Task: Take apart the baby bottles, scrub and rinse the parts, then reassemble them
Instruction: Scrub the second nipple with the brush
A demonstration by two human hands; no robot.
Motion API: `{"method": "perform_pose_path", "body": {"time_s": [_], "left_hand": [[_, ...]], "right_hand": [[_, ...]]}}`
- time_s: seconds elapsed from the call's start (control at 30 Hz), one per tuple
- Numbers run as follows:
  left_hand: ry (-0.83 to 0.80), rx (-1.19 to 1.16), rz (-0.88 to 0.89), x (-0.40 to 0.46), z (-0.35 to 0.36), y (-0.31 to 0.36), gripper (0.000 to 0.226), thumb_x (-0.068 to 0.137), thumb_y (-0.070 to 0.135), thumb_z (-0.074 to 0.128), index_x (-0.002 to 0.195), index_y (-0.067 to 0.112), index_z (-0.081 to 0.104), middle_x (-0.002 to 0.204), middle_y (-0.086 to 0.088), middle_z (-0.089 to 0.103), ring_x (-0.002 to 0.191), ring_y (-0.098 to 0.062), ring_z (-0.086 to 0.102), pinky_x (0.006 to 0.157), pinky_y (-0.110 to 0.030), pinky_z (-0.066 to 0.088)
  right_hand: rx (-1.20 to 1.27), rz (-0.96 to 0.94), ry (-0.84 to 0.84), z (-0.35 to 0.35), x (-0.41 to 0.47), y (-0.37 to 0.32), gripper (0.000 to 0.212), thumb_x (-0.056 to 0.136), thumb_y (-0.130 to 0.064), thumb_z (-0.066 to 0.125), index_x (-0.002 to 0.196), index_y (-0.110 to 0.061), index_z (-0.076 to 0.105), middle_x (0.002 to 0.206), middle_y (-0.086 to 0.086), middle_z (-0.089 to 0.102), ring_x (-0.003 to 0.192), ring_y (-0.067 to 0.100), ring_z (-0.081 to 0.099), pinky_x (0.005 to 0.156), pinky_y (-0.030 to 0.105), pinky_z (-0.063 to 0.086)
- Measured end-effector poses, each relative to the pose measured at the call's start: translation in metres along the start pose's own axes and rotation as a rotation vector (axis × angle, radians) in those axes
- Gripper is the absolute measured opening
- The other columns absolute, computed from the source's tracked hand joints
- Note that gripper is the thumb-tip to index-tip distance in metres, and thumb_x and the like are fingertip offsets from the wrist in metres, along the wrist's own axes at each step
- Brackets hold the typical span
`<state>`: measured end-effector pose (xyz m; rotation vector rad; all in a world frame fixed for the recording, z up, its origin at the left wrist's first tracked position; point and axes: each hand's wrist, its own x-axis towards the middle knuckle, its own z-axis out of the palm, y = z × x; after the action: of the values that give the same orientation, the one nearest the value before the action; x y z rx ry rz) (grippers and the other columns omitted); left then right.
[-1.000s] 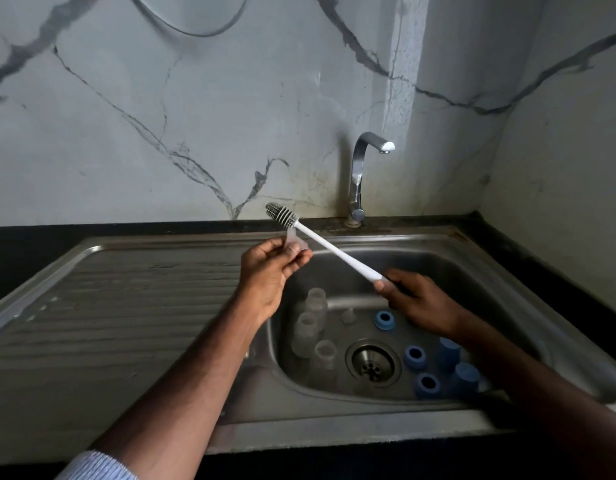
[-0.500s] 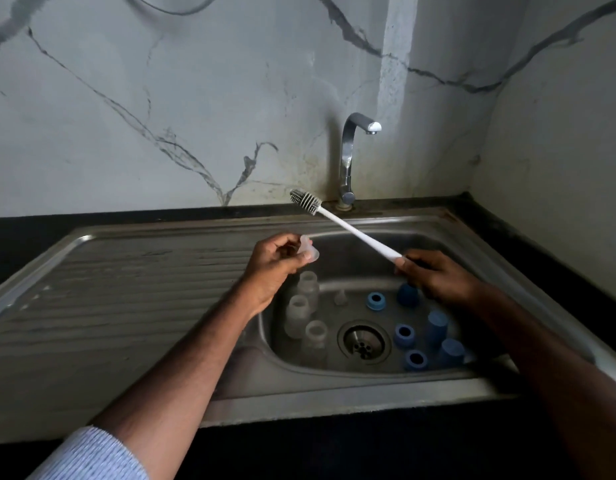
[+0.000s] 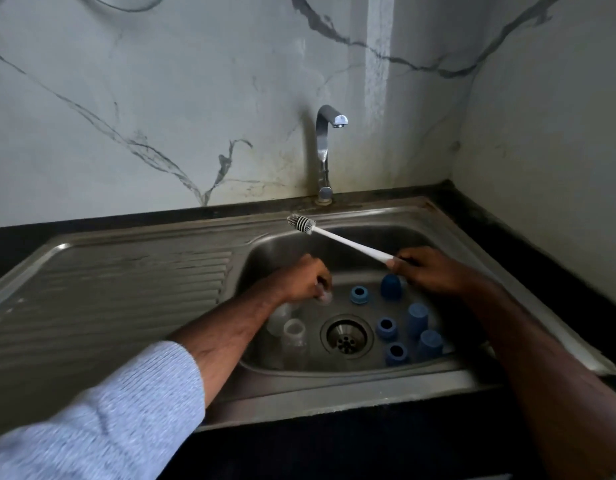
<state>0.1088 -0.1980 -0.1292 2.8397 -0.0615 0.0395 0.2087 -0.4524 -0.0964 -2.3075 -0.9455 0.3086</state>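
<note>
Left hand (image 3: 304, 278) is down in the sink (image 3: 334, 393) near its back wall, fingers curled round a small clear teat (image 3: 324, 296). Right hand (image 3: 427, 271) grips the brush (image 3: 337, 237), bristles up by the back rim; bottles (image 3: 294, 336) front-left, blue rings (image 3: 386, 328) and caps (image 3: 418, 318) right of the drain (image 3: 346, 336).

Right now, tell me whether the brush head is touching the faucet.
Apart. In the head view the brush head hangs over the sink basin, well below the faucet spout, with bare steel and counter showing between them.

3 blue rings (image 3: 359, 294), 3 caps (image 3: 417, 319), 2 bottles (image 3: 294, 336).
</note>
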Motion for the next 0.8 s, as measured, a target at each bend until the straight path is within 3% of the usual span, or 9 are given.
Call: {"method": "perform_pose_path", "body": {"time_s": [0.1, 0.23, 0.3, 0.37, 0.43, 0.53, 0.67, 0.73, 0.8], "left_hand": [[-0.122, 0.084, -0.027, 0.012, 0.018, -0.006, 0.024, 0.078, 0.005, 0.073, 0.100, 0.014, 0.076, 0.102, -0.005, 0.073, 0.099, -0.018, 0.065, 0.086, -0.031, 0.054], [-0.275, 0.125, -0.050, 0.021, 0.032, -0.005, 0.026, 0.077, -0.005, 0.072, 0.102, 0.004, 0.075, 0.104, -0.011, 0.072, 0.099, -0.021, 0.065, 0.076, -0.018, 0.045], [-0.332, 0.188, -0.041, 0.025, 0.042, -0.011, 0.027, 0.074, -0.004, 0.074, 0.100, 0.005, 0.075, 0.103, -0.010, 0.071, 0.094, -0.023, 0.067, 0.077, -0.023, 0.049], [-0.375, 0.216, -0.072, 0.030, 0.054, -0.021, 0.026, 0.071, 0.000, 0.076, 0.093, 0.013, 0.075, 0.100, -0.005, 0.068, 0.089, -0.023, 0.068, 0.082, -0.035, 0.057], [-0.369, 0.213, -0.129, 0.032, 0.061, -0.021, 0.009, 0.079, 0.009, 0.068, 0.085, 0.015, 0.071, 0.090, -0.001, 0.065, 0.081, -0.021, 0.068, 0.079, -0.041, 0.059], [-0.362, 0.274, -0.174, 0.032, 0.071, -0.015, 0.026, 0.095, 0.024, 0.049, 0.077, 0.016, 0.067, 0.076, 0.000, 0.067, 0.066, -0.017, 0.065, 0.064, -0.029, 0.053], [-0.452, 0.231, -0.132, 0.031, 0.069, -0.012, 0.010, 0.089, 0.014, 0.061, 0.092, 0.014, 0.071, 0.107, -0.007, 0.069, 0.086, -0.022, 0.069, 0.081, -0.036, 0.057], [-0.458, 0.255, -0.094, 0.031, 0.063, -0.016, 0.025, 0.081, 0.010, 0.074, 0.105, 0.016, 0.069, 0.114, -0.004, 0.066, 0.096, -0.020, 0.065, 0.087, -0.038, 0.056], [-0.408, 0.334, -0.037, 0.032, 0.055, -0.014, 0.042, 0.073, 0.020, 0.084, 0.110, 0.022, 0.067, 0.111, 0.002, 0.063, 0.101, -0.018, 0.062, 0.084, -0.036, 0.053]], "right_hand": [[0.015, 0.036, -0.014, -0.007, -0.002, 0.005, 0.027, 0.103, -0.042, 0.051, 0.103, -0.021, 0.068, 0.092, 0.004, 0.067, 0.086, 0.018, 0.063, 0.069, 0.027, 0.043], [0.008, 0.082, -0.024, -0.010, 0.002, 0.013, 0.027, 0.102, -0.046, 0.051, 0.106, -0.025, 0.069, 0.094, 0.002, 0.068, 0.088, 0.017, 0.063, 0.073, 0.030, 0.045], [0.026, 0.085, -0.016, -0.009, 0.006, 0.015, 0.026, 0.101, -0.046, 0.053, 0.103, -0.025, 0.069, 0.088, 0.001, 0.067, 0.083, 0.016, 0.062, 0.070, 0.029, 0.043], [0.032, 0.079, -0.034, -0.009, 0.009, 0.015, 0.025, 0.101, -0.045, 0.053, 0.099, -0.026, 0.069, 0.084, 0.000, 0.066, 0.079, 0.016, 0.061, 0.067, 0.028, 0.040], [0.022, 0.083, -0.055, -0.009, 0.011, 0.013, 0.025, 0.102, -0.044, 0.052, 0.101, -0.025, 0.068, 0.084, -0.001, 0.064, 0.079, 0.014, 0.060, 0.066, 0.026, 0.038], [0.007, 0.094, -0.068, -0.010, 0.011, 0.014, 0.024, 0.104, -0.041, 0.050, 0.106, -0.024, 0.066, 0.086, -0.001, 0.062, 0.079, 0.012, 0.057, 0.066, 0.025, 0.036], [0.039, 0.122, -0.004, -0.016, 0.007, 0.022, 0.025, 0.101, -0.047, 0.053, 0.100, -0.027, 0.068, 0.087, 0.002, 0.067, 0.083, 0.019, 0.064, 0.071, 0.031, 0.045], [0.038, 0.138, 0.008, -0.020, 0.006, 0.026, 0.028, 0.101, -0.049, 0.053, 0.101, -0.025, 0.069, 0.085, 0.001, 0.067, 0.081, 0.020, 0.063, 0.069, 0.031, 0.045], [0.043, 0.147, 0.018, -0.022, 0.006, 0.026, 0.030, 0.101, -0.049, 0.053, 0.102, -0.024, 0.069, 0.081, -0.002, 0.064, 0.074, 0.014, 0.059, 0.063, 0.028, 0.040]]}}
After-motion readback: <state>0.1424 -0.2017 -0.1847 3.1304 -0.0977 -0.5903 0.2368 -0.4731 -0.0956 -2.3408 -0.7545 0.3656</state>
